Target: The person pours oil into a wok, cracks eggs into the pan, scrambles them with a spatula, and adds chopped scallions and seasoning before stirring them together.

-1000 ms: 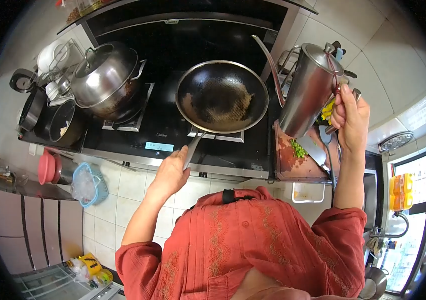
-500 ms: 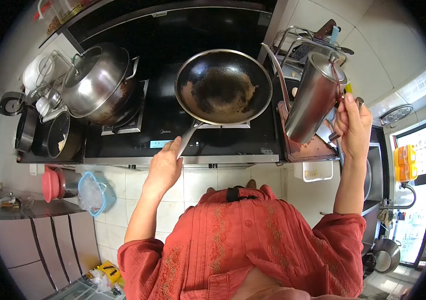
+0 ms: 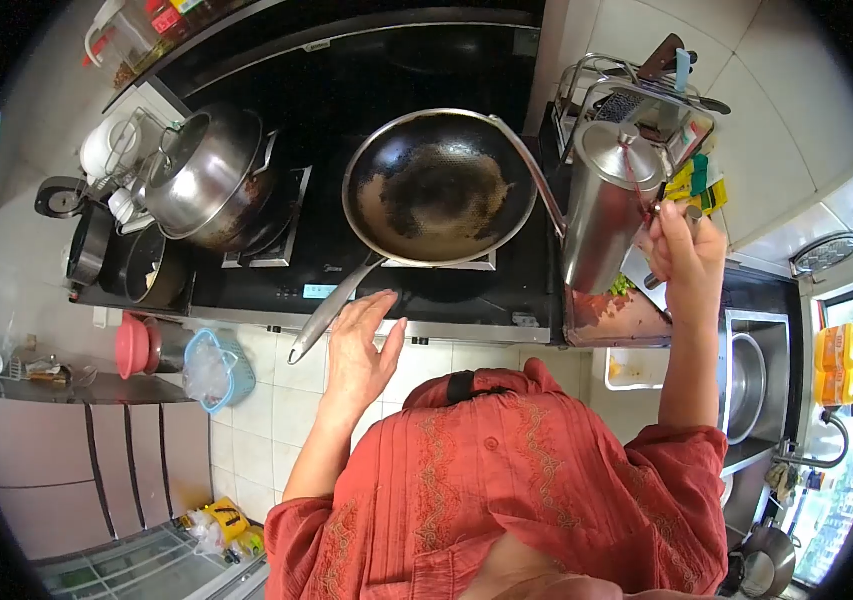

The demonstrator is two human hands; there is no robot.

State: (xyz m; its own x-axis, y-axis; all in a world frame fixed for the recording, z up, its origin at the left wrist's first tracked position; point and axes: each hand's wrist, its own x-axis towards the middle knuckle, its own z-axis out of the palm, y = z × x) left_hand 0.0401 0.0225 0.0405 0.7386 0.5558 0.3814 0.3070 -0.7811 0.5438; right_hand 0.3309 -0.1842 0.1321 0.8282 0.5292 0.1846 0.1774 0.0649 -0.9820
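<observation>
In my right hand (image 3: 689, 255) is the side handle of a tall steel oil pot (image 3: 598, 222). The pot leans slightly, and its long spout (image 3: 536, 175) reaches over the right rim of a dark wok (image 3: 436, 205). The wok sits on the hob, its inside dark and worn; I cannot make out any stream from the spout. My left hand (image 3: 361, 345) hovers just right of the wok handle (image 3: 324, 312), fingers stretched out and apart from it. Below the pot, part of a cutting board (image 3: 616, 318) shows, with green bits by it.
A large lidded steel pot (image 3: 204, 180) stands on the left burner. Farther left are a small dark pot (image 3: 154, 268) and a dish rack with white bowls (image 3: 111, 148). A knife rack (image 3: 636, 85) stands behind the oil pot, and a sink (image 3: 746, 385) lies to the right.
My left hand has let go of the wok handle and opened. The oil pot has come left and more upright-looking, its spout now over the wok's rim. The camera view has shifted slightly.
</observation>
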